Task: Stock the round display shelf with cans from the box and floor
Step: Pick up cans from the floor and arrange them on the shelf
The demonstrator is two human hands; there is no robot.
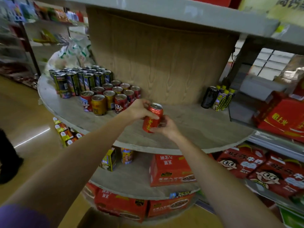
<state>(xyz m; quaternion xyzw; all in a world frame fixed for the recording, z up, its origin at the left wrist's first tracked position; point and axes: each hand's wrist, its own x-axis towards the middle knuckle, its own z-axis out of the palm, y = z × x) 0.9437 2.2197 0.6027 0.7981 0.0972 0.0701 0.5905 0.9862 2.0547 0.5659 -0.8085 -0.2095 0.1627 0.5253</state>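
Both hands hold one red can point(153, 118) over the front edge of the round shelf point(197, 127), likely to set it down straight. The left hand point(139, 110) wraps its top. The right hand point(166, 127) pinches its bottom. More cans point(113, 97) stand nearby.

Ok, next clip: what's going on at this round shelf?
A person is stocking a round wooden display shelf. Both hands hold one red drink can with yellow lettering above the shelf's bare middle: the left hand grips its upper part, the right hand its lower part. Short red and gold cans already stand grouped to the left.
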